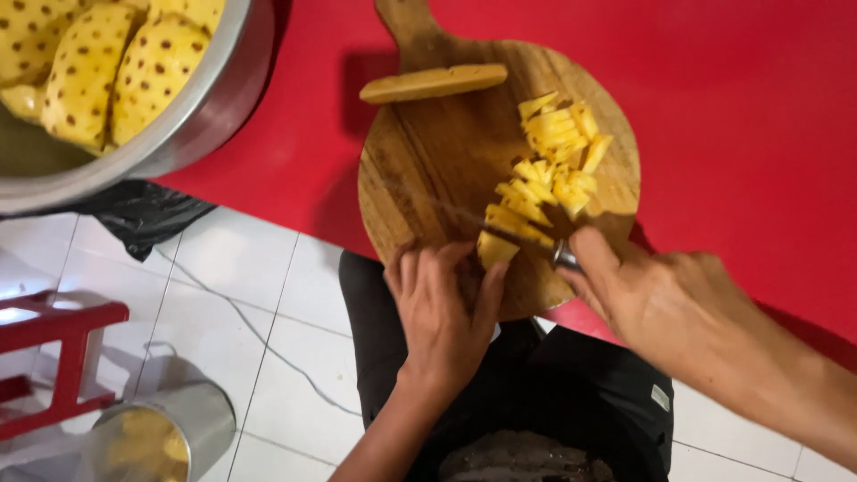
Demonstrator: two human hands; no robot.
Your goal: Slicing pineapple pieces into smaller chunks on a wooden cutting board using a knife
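With our right hand (665,299) closed on the knife (500,228), our left hand (442,308) pins the pineapple strip (513,234) ahead of its fingertips; wet, slippery flesh, we judge, best held near its end

Grained wooden cutting board (428,170), shiny metal bowl (192,116), smooth matt red tabletop (732,107).

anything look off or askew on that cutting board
Mildly odd: the round wooden cutting board overhangs the red table's near edge, above the person's lap, where the left hand and right hand cut pineapple pieces. Nothing looks spilled.
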